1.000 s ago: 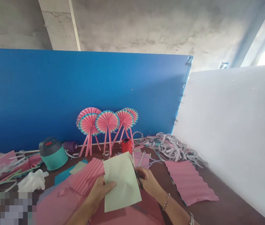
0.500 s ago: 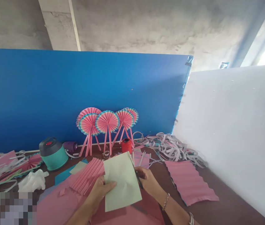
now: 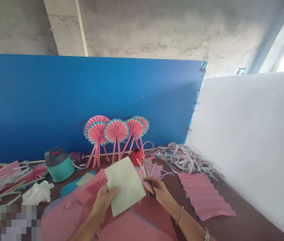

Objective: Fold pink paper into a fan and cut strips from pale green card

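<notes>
A pale green sheet of paper is pinched in my left hand, thumb on top near its left edge. My right hand grips dark-handled scissors, whose blades point up, just right of the sheet and apart from it. A thin pale strip lies beside the blades. Pleated pink paper is left of the sheet, partly behind my left hand. Flat pink sheets lie beneath both hands.
Pink pleated fans stand against the blue panel. A red object, a teal container, white crumpled plastic, curled strips and a wavy pink sheet lie around the brown table.
The green sheet has moved up and left and turned, away from the scissors. A thin strip now shows apart from it by the blades. The scissors have tilted more upright.
</notes>
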The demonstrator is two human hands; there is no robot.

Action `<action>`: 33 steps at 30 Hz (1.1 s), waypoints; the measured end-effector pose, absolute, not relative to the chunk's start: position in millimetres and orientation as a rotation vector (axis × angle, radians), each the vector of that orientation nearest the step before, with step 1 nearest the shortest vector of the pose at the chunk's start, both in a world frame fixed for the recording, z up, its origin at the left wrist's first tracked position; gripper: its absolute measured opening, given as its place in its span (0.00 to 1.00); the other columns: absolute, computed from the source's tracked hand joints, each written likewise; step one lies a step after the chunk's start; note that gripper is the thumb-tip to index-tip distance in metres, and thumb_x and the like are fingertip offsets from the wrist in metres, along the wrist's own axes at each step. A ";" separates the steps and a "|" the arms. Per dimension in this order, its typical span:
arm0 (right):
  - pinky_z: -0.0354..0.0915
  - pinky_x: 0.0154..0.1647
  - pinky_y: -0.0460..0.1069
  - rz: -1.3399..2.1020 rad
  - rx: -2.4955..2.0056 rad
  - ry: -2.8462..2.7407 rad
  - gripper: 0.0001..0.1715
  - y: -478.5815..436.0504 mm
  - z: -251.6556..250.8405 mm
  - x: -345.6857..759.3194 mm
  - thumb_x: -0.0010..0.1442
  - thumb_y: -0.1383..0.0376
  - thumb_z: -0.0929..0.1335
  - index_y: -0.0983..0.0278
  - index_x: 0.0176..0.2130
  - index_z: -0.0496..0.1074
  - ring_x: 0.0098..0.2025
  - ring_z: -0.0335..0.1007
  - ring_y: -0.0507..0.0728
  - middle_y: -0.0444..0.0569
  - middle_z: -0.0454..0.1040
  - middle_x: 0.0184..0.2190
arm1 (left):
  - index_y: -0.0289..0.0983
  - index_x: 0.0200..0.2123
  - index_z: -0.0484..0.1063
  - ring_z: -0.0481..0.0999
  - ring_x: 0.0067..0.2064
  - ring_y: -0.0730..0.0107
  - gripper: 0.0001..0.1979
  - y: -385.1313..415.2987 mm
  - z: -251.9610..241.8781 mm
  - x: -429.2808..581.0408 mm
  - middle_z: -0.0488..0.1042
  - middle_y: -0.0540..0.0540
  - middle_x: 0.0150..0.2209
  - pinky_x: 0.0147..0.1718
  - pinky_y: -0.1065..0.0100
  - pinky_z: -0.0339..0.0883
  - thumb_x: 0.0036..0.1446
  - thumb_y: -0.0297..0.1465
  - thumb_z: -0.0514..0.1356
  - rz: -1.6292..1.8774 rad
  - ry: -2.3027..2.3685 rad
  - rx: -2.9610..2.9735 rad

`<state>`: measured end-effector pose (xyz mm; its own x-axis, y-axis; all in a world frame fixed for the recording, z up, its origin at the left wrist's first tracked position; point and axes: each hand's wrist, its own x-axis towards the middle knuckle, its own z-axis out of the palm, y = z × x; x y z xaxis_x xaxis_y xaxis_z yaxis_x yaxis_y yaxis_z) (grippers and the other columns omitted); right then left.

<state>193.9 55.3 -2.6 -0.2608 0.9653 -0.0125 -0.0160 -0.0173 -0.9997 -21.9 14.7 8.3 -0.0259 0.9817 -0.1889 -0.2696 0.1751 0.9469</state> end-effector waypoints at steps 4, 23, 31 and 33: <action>0.50 0.21 0.44 1.474 -1.085 -1.459 0.30 49.8 -2.2 193.6 0.40 0.47 0.73 0.66 0.35 0.72 0.21 0.54 0.48 0.40 0.62 0.20 | 0.32 0.43 0.72 0.77 0.37 0.55 0.24 17.0 9.8 -28.4 0.79 0.40 0.36 0.31 0.63 0.69 0.43 0.38 0.66 1.391 1.159 0.811; 0.51 0.23 0.44 1.297 -1.138 -1.833 0.23 44.0 -3.5 194.5 0.45 0.56 0.70 0.69 0.38 0.71 0.24 0.53 0.49 0.40 0.61 0.21 | 0.31 0.40 0.75 0.77 0.38 0.57 0.25 23.5 9.6 -37.5 0.79 0.41 0.35 0.34 0.65 0.69 0.39 0.39 0.67 1.596 1.171 0.789; 0.54 0.24 0.44 1.279 -1.119 -1.827 0.21 45.9 -10.1 197.0 0.47 0.59 0.70 0.69 0.39 0.71 0.25 0.57 0.50 0.43 0.66 0.24 | 0.31 0.41 0.74 0.77 0.36 0.58 0.25 22.0 6.7 -36.1 0.79 0.41 0.35 0.31 0.65 0.68 0.40 0.38 0.67 1.536 1.187 0.829; 0.53 0.24 0.44 1.265 -1.121 -1.824 0.21 46.7 -12.2 197.6 0.47 0.59 0.70 0.69 0.39 0.71 0.25 0.57 0.49 0.42 0.66 0.24 | 0.31 0.41 0.74 0.77 0.36 0.58 0.25 22.0 7.4 -35.8 0.79 0.41 0.34 0.29 0.66 0.68 0.39 0.38 0.67 1.548 1.194 0.801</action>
